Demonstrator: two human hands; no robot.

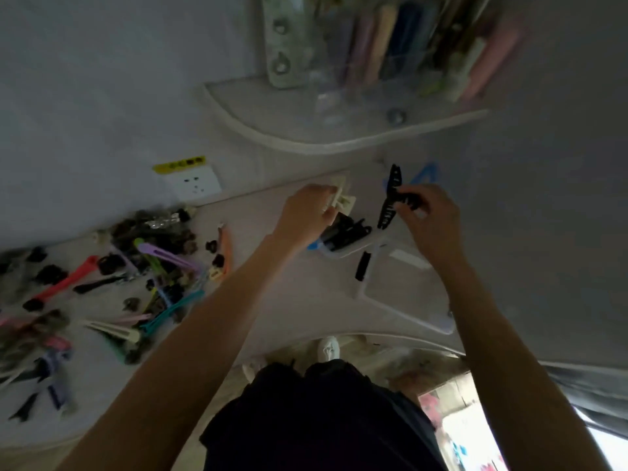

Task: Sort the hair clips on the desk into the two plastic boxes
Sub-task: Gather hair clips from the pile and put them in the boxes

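My left hand (307, 212) grips a cream claw clip (343, 198) above the far clear plastic box (353, 249), which holds several black clips (346, 232). My right hand (430, 219) pinches a long black toothed clip (390, 202), held upright over the boxes. The near clear box (407, 300) lies below my right wrist, with one black clip (363, 265) leaning at its left rim. A big pile of loose hair clips (136, 280) in pink, purple, teal, red and black covers the desk at the left.
A wall socket (192, 183) with a yellow label sits behind the pile. A curved white shelf (339, 137) with bottles and books hangs above the boxes. The desk's front edge curves past my dark clothing; the floor shows below it.
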